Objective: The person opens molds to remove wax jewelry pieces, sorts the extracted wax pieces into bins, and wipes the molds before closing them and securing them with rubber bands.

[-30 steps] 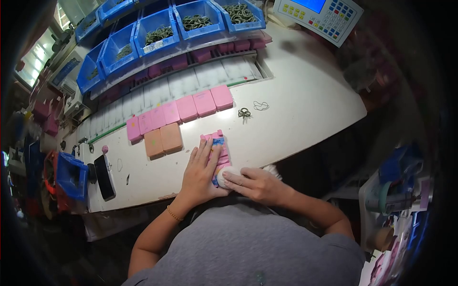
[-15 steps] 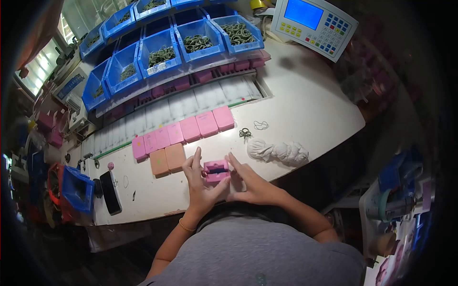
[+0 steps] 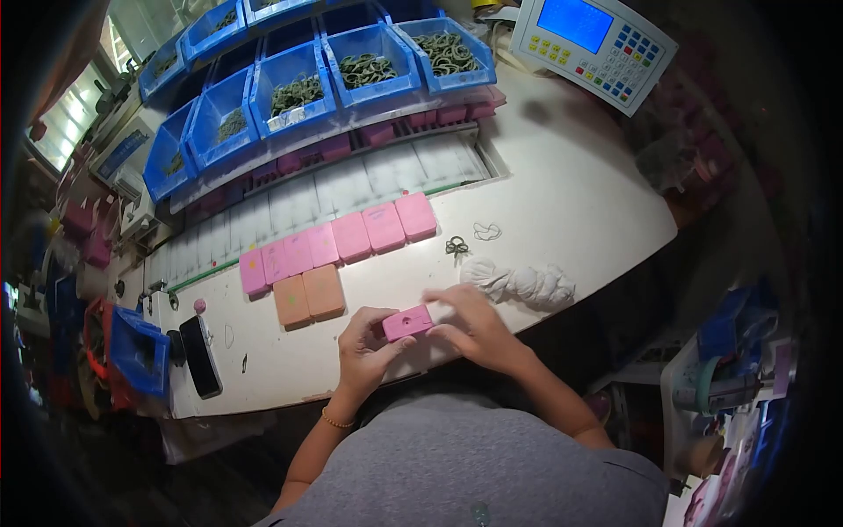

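Note:
A small pink block (image 3: pixel 408 323) with a round hole in its face is gripped at its left end by my left hand (image 3: pixel 367 350). My right hand (image 3: pixel 474 329) is just beside the block's right end, fingers apart and slightly blurred. Beyond it on the table lies a twisted white cloth bundle (image 3: pixel 518 283). Behind the cloth are a dark green looped piece (image 3: pixel 457 247) and a thin loop of wire or thread (image 3: pixel 486 231). Left of my hands two orange blocks (image 3: pixel 309 297) stand against a row of pink blocks (image 3: pixel 351 236).
Blue bins (image 3: pixel 371 70) of dark rings fill a rack at the back, above pink boxes. A keypad device (image 3: pixel 597 44) with a blue screen is at the back right. On the left are a phone (image 3: pixel 200 356) and an empty-looking blue bin (image 3: pixel 140 351).
The white cloth has left my right hand and lies on the table. The pink piece, flat under my hands at first, is now raised and turned; my right hand has opened away from it.

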Demonstrator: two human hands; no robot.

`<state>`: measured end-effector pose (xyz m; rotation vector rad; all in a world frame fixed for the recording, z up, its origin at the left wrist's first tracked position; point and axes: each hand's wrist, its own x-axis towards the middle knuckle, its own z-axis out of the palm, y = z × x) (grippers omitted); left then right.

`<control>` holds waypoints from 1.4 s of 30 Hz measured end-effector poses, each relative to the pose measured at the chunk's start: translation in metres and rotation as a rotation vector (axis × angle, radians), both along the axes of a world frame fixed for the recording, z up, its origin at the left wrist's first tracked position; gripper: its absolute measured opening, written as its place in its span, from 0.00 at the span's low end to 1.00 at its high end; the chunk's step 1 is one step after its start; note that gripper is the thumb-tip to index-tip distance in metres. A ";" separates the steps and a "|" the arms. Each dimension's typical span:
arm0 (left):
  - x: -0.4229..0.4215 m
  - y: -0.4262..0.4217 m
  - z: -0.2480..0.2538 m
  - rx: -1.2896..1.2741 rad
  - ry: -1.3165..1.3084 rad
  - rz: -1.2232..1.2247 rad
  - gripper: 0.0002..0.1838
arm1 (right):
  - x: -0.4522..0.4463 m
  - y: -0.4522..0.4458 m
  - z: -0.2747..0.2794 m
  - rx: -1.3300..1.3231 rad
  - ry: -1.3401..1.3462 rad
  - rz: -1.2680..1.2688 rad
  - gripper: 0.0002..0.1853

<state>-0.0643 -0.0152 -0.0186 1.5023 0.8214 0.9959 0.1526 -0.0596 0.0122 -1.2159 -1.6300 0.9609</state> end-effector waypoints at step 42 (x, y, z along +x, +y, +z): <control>0.061 0.031 0.076 0.545 0.227 0.155 0.07 | 0.027 -0.001 0.058 0.113 -0.146 -0.004 0.03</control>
